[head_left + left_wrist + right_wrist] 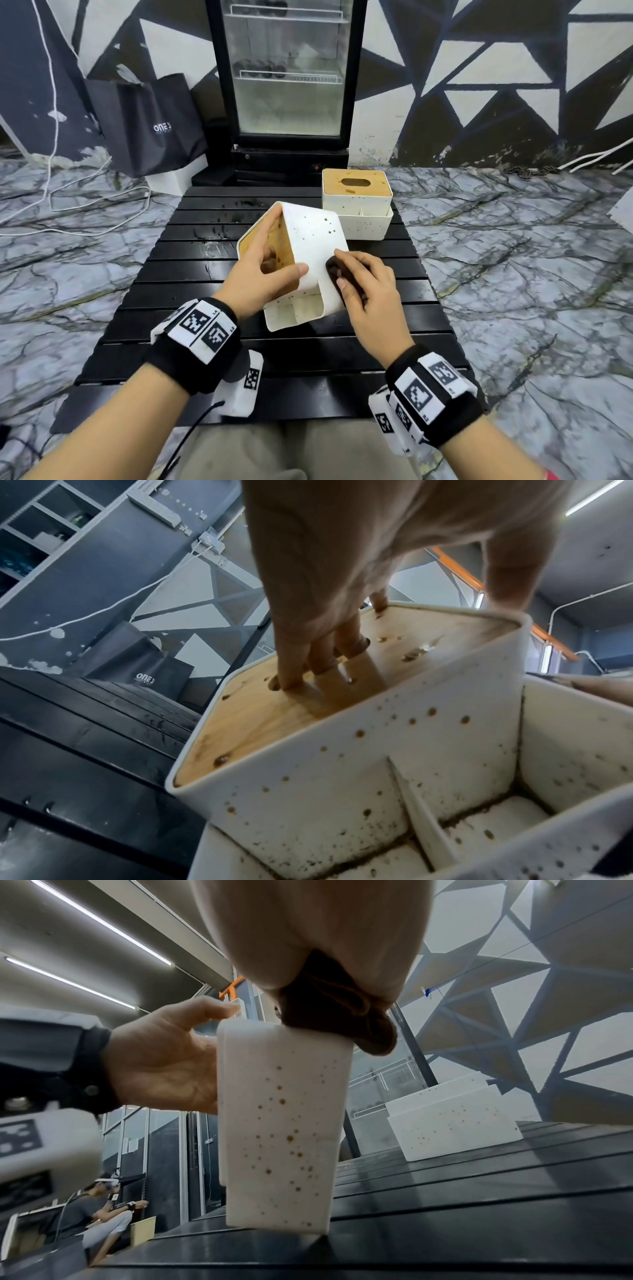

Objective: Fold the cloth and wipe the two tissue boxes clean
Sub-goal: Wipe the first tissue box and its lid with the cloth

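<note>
A white tissue box (pixel 311 236) speckled with brown spots is tipped on its side on the black slatted table (pixel 205 329), its wooden lid facing left. My left hand (pixel 263 270) grips it, fingers in the lid's slot (pixel 284 680) and thumb over the white side. My right hand (pixel 363 284) holds a wadded dark brown cloth (pixel 339 274) pressed against the box's upper side; in the right wrist view the cloth (pixel 335 1015) sits on the box's top corner (pixel 281 1110). The second tissue box (pixel 356 202) stands upright behind, wooden lid up.
A glass-door fridge (pixel 287 78) stands behind the table, with a black paper bag (pixel 150 123) to its left. White cables (pixel 68 192) trail over the marble floor. Another person sits in the background of the right wrist view (pixel 99 1213).
</note>
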